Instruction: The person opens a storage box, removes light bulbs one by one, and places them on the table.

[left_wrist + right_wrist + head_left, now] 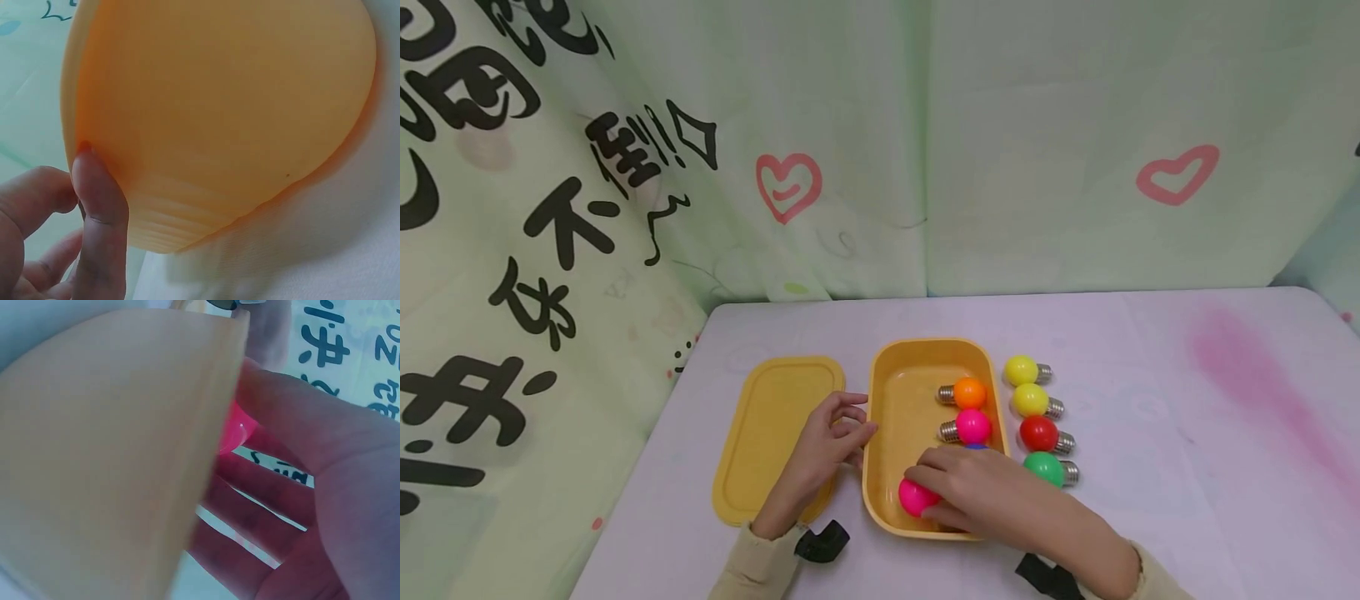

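Pale cloth (1150,392) bears a tray (902,392) — left grip (822,443) holding its rim (866,487), right grip (973,487) pinching pink bulb (915,498) at fingertips (919,473).

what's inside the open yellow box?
Orange bulb, pink bulb, a blue sliver, plus a second pink bulb held by the right hand. That hand covers the rest of the blue thing and anything underneath.

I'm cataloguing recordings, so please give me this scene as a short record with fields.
Container: yellow tray on a table
Left hand: touches the tray's left rim
Right hand: holds a pink bulb inside the tray
Also in tray: orange bulb, second pink bulb, a mostly hidden blue thing
Right of tray, far to near: two yellow bulbs, red bulb, green bulb
Left of tray: flat yellow lid
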`<state>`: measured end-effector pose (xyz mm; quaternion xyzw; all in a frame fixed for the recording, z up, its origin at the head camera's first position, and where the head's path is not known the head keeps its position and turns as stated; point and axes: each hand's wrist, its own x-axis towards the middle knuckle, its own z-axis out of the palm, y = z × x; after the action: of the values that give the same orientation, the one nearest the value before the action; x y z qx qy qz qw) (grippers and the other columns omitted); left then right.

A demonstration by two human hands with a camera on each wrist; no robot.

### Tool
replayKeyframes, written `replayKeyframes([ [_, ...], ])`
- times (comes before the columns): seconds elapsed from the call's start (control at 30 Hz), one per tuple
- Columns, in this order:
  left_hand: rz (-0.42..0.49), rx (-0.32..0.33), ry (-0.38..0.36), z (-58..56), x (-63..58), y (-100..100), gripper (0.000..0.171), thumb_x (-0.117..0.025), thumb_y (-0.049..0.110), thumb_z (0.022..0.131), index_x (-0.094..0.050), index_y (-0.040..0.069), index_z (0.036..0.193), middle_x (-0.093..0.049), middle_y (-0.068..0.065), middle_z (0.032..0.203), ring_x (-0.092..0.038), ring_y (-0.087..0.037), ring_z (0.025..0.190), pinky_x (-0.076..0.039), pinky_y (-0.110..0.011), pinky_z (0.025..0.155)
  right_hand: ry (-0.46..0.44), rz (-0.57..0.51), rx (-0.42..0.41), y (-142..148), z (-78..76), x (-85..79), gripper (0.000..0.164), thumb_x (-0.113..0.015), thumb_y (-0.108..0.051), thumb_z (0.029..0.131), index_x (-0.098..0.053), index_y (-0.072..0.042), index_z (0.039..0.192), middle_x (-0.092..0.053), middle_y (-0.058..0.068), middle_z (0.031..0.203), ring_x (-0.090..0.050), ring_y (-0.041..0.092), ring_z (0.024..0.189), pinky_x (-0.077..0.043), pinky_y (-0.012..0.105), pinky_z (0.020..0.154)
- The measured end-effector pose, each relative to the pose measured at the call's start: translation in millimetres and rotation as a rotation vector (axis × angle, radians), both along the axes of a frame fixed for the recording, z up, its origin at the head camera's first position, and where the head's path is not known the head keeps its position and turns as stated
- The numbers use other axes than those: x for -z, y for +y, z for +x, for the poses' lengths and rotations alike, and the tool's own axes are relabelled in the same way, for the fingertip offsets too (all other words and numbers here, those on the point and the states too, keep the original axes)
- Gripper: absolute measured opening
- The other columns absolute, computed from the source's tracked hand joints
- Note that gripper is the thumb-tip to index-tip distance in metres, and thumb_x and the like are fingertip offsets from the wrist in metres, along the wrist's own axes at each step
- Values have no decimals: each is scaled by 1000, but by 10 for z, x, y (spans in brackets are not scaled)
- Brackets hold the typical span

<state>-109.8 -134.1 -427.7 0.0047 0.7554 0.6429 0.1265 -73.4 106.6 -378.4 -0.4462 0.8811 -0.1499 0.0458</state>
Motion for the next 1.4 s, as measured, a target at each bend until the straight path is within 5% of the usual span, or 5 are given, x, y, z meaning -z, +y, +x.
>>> replayKeyframes([
  [0.6,17,-11,22,-2,12,18,43,-69,8,93,-51,0,130,-54,-10,100,-56,-14,65,-53,-22,55,26,-21,101,414,40,-247,46,-81,-34,82,-68,-18,124,-65,-3,121,-63,13,105,-59,27,81],
  [0.9,13,-9,21,-4,27,5,43,-70,8,92,-51,1,130,-54,-10,100,-55,-15,63,-54,-22,56,173,-84,89,630,104,-203,46,-82,-31,81,-68,-14,122,-66,-4,113,-64,10,96,-59,28,77],
  [1.23,-8,-12,17,7,7,7,43,-69,10,93,-51,2,131,-55,-11,102,-57,-15,64,-55,-22,57,177,-91,119,836,118,-162,42,-83,-30,79,-70,-16,116,-67,-4,109,-65,11,91,-59,25,72],
  [1.4,-13,-13,14,12,0,18,44,-69,11,93,-51,2,132,-55,-11,103,-57,-16,65,-55,-22,58,77,-15,181,897,109,-160,44,-84,-34,78,-69,-19,116,-66,-5,109,-65,10,90,-59,25,71],
])
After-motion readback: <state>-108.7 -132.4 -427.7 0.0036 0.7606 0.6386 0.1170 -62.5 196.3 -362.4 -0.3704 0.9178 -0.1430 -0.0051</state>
